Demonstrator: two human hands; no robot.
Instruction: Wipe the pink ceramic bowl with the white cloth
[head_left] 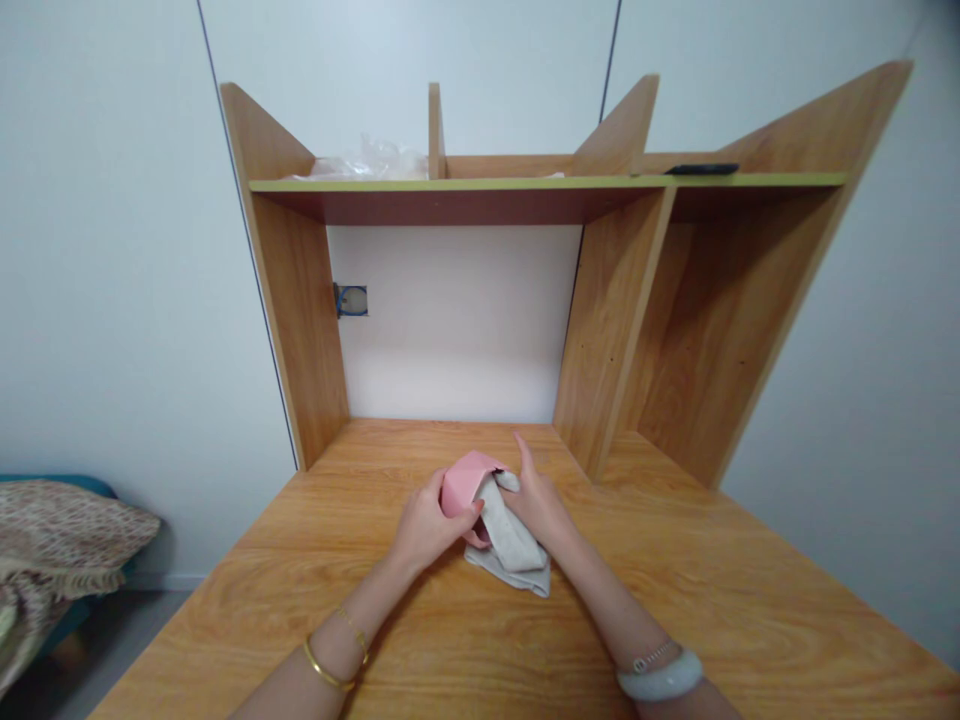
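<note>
Cloth work appears under way, set-down not yet done: the left hand (426,525) clamps its fingers on the pink container (465,482) over the desktop (675,560), toward the back edge. The grey cloth (514,540) sits partly in the container's opening; the right hand (541,508) extends one finger, the others' grip being hidden

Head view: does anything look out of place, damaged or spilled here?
Yes: the wall box at the left of the wooden shelf unit's large opening looks odd. It seems uncovered, with something blue, perhaps wire, inside. I see no spill around the pink container or gray cloth.
</note>
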